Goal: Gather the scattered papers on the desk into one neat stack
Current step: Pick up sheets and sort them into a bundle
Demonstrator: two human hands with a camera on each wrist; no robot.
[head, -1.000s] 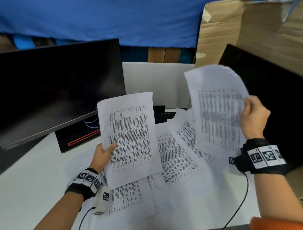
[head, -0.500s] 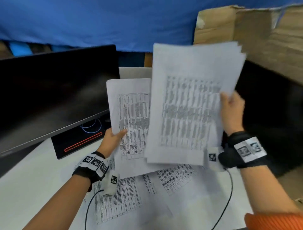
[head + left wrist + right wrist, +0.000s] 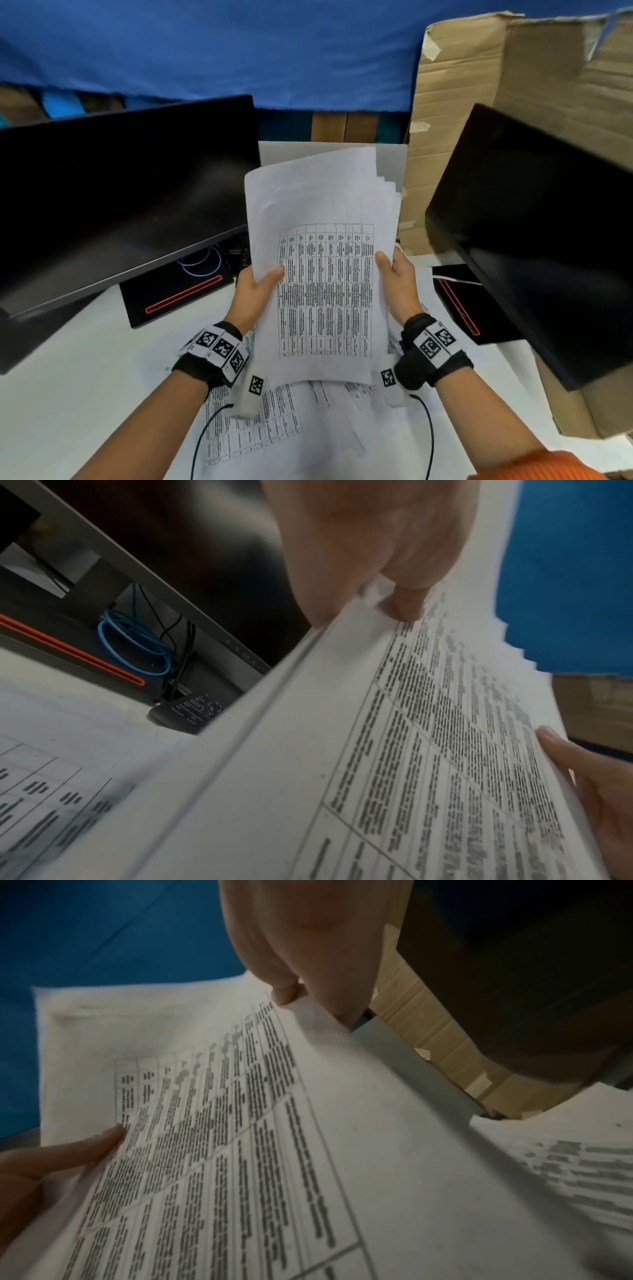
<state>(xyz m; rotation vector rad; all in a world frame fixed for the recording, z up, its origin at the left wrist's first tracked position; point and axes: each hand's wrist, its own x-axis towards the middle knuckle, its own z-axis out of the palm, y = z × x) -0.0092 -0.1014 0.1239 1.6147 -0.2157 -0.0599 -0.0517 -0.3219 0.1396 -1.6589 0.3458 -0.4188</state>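
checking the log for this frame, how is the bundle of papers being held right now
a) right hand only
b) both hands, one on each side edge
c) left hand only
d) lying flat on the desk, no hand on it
b: the left hand pinches the left edge of the paper bundle and the right hand pinches its right edge, holding it raised above the loose sheets on the desk.

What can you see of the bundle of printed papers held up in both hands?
The bundle of white printed paper sheets is held upright above the desk, tilted slightly, a black-lined table of dense text facing the camera. Several sheets are layered; their top right edges fan out unevenly, so it is not yet squared. The left hand grips its left edge, thumb on the front; the right hand grips the right edge likewise. More loose printed sheets lie on the desk below it.
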